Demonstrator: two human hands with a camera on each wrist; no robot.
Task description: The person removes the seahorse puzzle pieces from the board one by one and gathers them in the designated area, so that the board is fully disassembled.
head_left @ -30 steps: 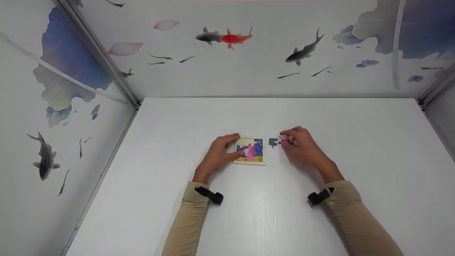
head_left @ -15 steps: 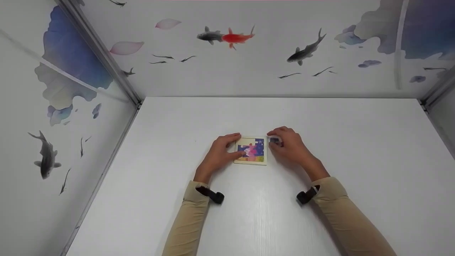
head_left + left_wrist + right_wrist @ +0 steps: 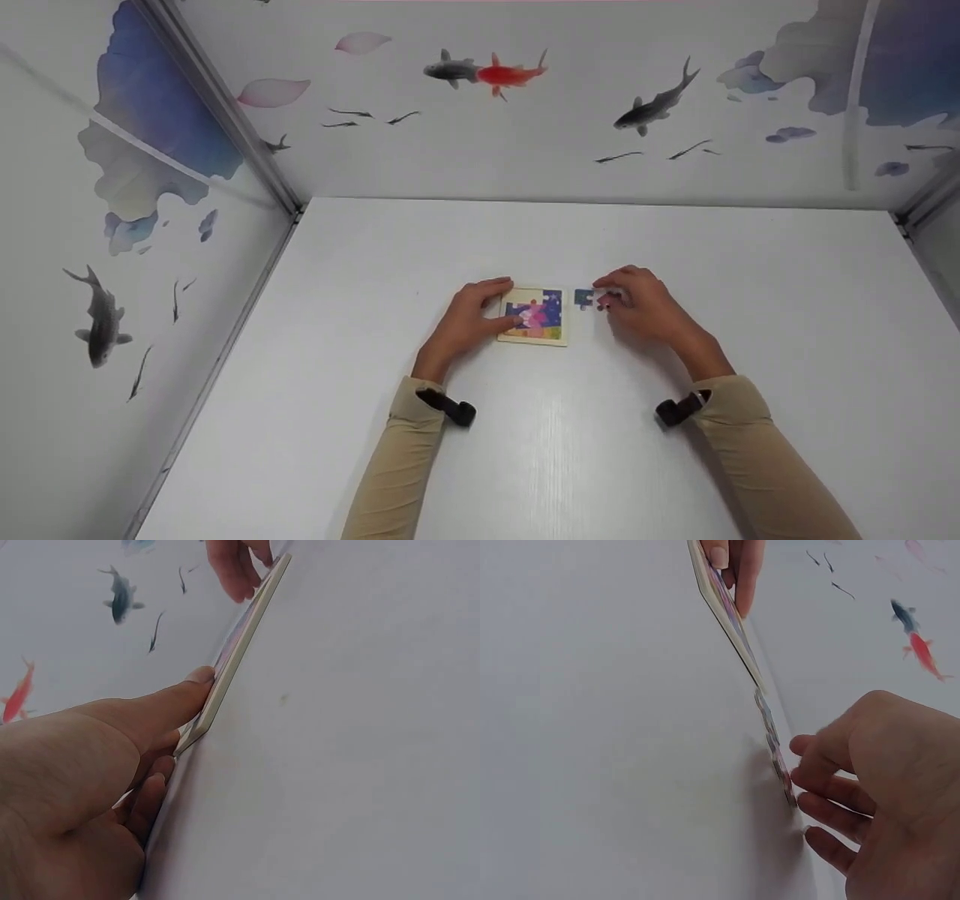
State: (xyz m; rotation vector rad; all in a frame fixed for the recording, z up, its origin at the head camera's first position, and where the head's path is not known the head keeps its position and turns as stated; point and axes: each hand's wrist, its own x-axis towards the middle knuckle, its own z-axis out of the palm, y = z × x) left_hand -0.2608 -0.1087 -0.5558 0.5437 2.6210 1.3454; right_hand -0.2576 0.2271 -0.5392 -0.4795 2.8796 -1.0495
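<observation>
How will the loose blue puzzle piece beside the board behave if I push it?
The blue piece is probably stiff: edge-on in the right wrist view, it looks thin but unbent. It is likely light, being much smaller than the puzzle board. Lying flat, it should slide rather than roll, though its jigsaw outline could catch the pink piece.

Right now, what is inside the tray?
Puzzle pieces; the upper left is bare. The left hand hides part of the tray at left; I cannot see beneath.
</observation>
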